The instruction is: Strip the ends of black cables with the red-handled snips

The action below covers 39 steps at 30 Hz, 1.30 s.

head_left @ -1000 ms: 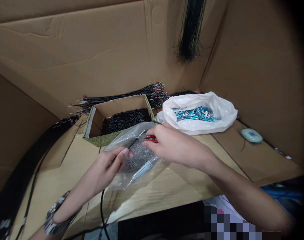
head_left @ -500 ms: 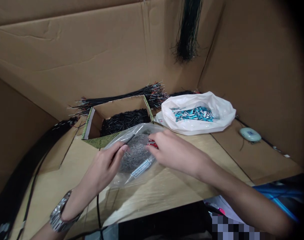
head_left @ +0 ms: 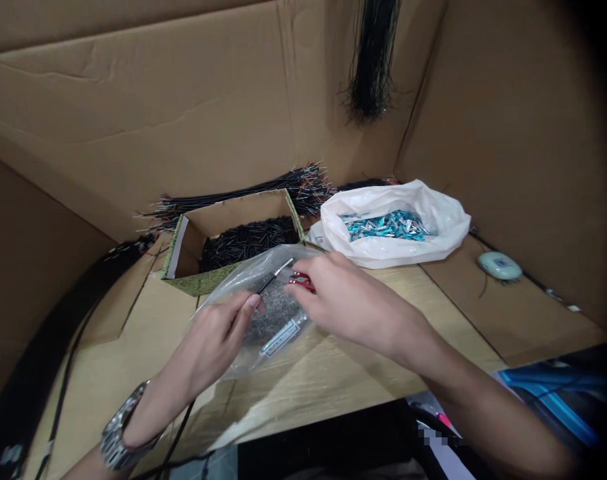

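My left hand (head_left: 223, 327) is closed, with thumb and fingers pinching a thin black cable (head_left: 266, 283). A pale tip on that cable slants up to the right. My right hand (head_left: 333, 288) is wrapped around a small red tool (head_left: 303, 281) with metal parts; its exact kind is mostly hidden by my fingers. The tool's end lies close beside the cable's pale tip, and I cannot tell whether they touch. Beneath both hands is a clear plastic bag (head_left: 233, 365) of small silvery pieces (head_left: 269, 319), with a white label (head_left: 280, 338) on it.
Behind the bag stands a green-edged box (head_left: 203, 281) of short black tubes (head_left: 250, 241). A white bag (head_left: 398, 255) holds blue and silver pieces (head_left: 396, 225). Bundled black wires (head_left: 233, 190) lie at the back, and dark strands (head_left: 373, 73) hang above. At right sits a pale green oval object (head_left: 500, 265).
The cable in my left hand now reaches further up and right, showing a pale tip beside the red tool. More of the tool shows; both hands have shifted only slightly.
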Each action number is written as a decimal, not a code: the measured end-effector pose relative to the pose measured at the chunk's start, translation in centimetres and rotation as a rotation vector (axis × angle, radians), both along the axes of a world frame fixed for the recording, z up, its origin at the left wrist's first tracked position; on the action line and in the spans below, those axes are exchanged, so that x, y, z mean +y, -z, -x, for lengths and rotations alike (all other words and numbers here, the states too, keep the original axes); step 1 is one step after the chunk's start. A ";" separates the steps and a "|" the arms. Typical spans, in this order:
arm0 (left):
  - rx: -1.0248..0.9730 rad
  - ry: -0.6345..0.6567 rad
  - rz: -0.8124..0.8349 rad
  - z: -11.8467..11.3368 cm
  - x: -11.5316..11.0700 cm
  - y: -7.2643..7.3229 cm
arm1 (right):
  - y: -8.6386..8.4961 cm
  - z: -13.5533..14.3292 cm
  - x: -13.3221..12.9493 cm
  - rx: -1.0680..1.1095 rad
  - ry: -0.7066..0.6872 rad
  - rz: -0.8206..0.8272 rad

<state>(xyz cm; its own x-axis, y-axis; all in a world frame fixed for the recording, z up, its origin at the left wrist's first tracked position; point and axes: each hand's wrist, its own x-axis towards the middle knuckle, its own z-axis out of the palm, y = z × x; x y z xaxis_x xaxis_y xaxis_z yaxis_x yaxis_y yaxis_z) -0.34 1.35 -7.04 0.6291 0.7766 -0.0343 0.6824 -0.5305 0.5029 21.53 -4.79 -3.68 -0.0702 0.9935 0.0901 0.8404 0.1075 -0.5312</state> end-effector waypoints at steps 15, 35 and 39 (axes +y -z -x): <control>-0.182 -0.025 0.427 0.9 2.0 2.1 | 2.1 0.3 1.2 -0.147 -0.097 -0.001; -0.202 -0.041 0.522 0.7 1.8 1.9 | 3.6 1.9 2.3 -0.178 -0.194 -0.082; -0.193 -0.034 0.475 1.0 2.5 2.9 | 3.9 2.0 3.0 -0.190 -0.195 -0.057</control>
<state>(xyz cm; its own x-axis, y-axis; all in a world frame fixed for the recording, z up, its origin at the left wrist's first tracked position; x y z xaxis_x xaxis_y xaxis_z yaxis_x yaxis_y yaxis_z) -1.38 3.82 -9.96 0.6334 0.7235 -0.2744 0.5662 -0.1917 0.8016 19.49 -1.80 -7.58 -0.2808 0.9531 0.1127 0.8847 0.3026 -0.3545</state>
